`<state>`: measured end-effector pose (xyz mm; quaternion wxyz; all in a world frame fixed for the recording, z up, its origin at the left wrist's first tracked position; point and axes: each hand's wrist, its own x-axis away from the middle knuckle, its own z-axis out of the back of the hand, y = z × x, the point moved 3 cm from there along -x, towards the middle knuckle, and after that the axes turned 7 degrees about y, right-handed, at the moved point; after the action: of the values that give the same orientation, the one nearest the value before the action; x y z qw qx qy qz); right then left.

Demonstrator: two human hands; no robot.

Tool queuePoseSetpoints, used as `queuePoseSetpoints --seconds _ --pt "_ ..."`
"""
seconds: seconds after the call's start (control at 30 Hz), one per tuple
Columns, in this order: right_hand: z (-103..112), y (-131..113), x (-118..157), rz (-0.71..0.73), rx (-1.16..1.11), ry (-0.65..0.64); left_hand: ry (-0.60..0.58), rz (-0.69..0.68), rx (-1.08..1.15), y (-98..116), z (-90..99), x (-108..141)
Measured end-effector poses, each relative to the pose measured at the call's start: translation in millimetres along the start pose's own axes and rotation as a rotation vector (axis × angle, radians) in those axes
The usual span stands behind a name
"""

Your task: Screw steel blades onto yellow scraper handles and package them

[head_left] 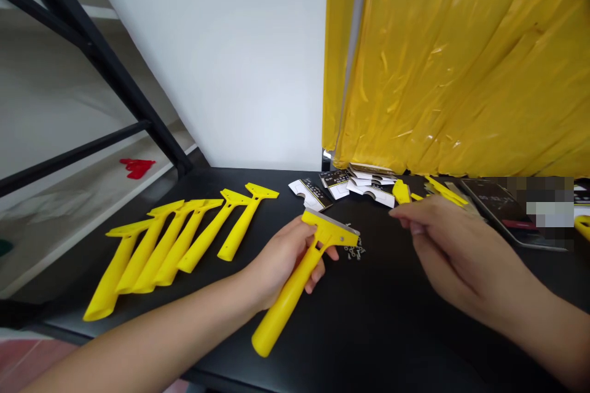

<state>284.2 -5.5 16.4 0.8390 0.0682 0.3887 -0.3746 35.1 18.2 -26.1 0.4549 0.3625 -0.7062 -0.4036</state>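
My left hand (288,255) is wrapped round the neck of a yellow scraper (290,295), whose head points away and carries a metal strip along its far edge. Small screws and nuts (354,250) lie on the black table (369,331) just beyond the scraper's head. To the right, my right hand (461,252) is closed, thumb and forefinger pressed together near some small yellow parts (402,191); what it pinches, if anything, is too small to make out. Several yellow scraper handles (193,233) lie in a slanted row at the left.
Black and white printed cards (338,183) are piled at the back of the table. A dark flat packet (500,199) lies at the right. Yellow plastic sheeting (461,61) and a white panel (230,55) stand behind. Left is a black metal frame (110,73).
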Motion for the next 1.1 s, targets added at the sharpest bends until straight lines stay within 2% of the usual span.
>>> queuePoseSetpoints --seconds 0.23,0.33,0.47,0.67,0.73,0.8,0.97,1.1 --pt "-43.9 25.6 9.0 -0.010 0.081 -0.403 -0.004 -0.043 -0.022 6.4 0.2 3.6" --pt "-54.5 32.3 13.9 -0.015 0.102 -0.474 -0.028 -0.057 -0.038 7.6 0.5 4.5" --pt "-58.5 34.7 16.3 -0.029 0.096 -0.480 -0.125 -0.015 -0.066 7.1 -1.3 9.0" --pt "-59.1 35.0 18.4 -0.027 0.118 -0.430 -0.417 0.150 -0.144 -5.7 -11.2 21.3" --pt "-59.5 34.3 19.3 -0.007 0.120 -0.439 -0.480 0.179 -0.151 -9.8 -13.2 23.3" --pt "-59.5 33.3 19.4 0.006 0.124 -0.453 -0.491 0.185 -0.161 -11.4 -13.7 23.6" --pt "-57.8 32.4 16.1 0.002 0.192 -0.455 -0.392 0.163 -0.189 -8.2 -11.5 20.5" --pt "-58.8 39.6 15.4 -0.093 0.122 -0.413 -0.383 0.156 -0.230 -8.6 -10.0 18.6"
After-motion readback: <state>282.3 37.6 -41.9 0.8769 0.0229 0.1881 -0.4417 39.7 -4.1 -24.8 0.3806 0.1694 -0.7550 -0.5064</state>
